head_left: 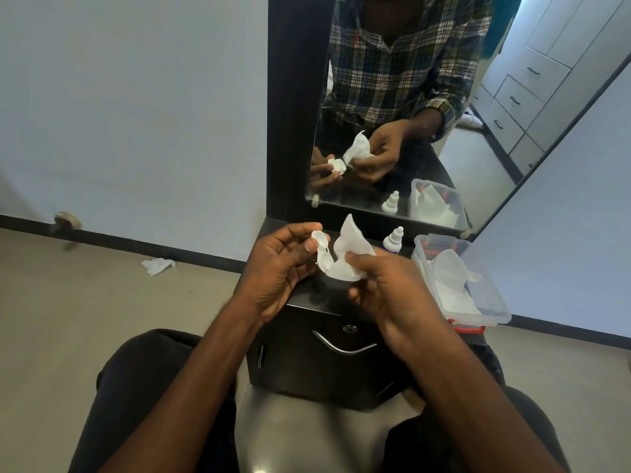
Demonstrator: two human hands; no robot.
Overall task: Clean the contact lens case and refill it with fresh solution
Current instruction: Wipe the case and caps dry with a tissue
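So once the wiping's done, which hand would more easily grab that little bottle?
Probably the right hand. The solution bottle stands on the dark cabinet just beyond it, to its side. The left hand holds the lens case and sits farther away. The right would first have to drop its tissue.

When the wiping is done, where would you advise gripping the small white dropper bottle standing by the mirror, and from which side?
Probably the small white dropper bottle is best pinched round its wider lower body, not the stepped, tapering cap. Come from the front-left: it stands upright, the mirror is behind, and the clear plastic box crowds its right.
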